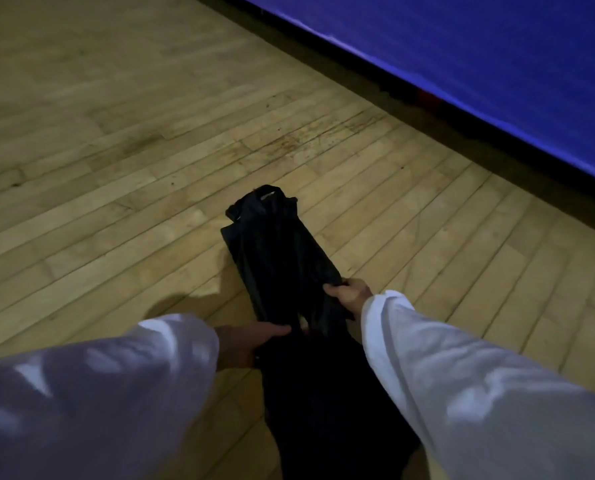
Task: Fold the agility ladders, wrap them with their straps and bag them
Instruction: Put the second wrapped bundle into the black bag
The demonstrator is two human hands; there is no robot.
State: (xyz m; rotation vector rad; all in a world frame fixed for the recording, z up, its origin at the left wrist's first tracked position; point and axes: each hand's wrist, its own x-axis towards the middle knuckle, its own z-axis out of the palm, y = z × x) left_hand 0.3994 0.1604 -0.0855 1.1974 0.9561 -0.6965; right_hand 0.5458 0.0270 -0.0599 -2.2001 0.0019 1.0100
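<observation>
Pale wooden floor (116, 133) of narrow boards fills most of the head view, scuffed and stained in a patch beyond the middle. Along the upper right runs blue padding (462, 64), with a dark strip (358, 88) between its lower edge and the boards; a small red spot sits in that strip, too dim to identify.

A long black bag (278, 251) lies on the floor at the centre, its length running away from the person and slightly to the left. Its far end is bunched and creased, and a thin pale sliver shows at that end. What the bag contains cannot be told.

Both hands are on the near end of the bag, set apart, one at each side. The left hand (251, 341) holds the near-left edge, thumb laid over the top of the cloth; its fingers are hidden beneath. The right hand (349, 294) sits a little farther forward and grips the near-right edge, fingers curled round a fold of the fabric. Between them the cloth is drawn into lengthwise creases.

Loose white sleeves (462, 393) cover both forearms down to the wrists and take up the lower corners of the view. Below the hands a dark mass (317, 403) continues toward the bottom edge; whether it is more bag cloth or the person's clothing cannot be told in this dim light.
</observation>
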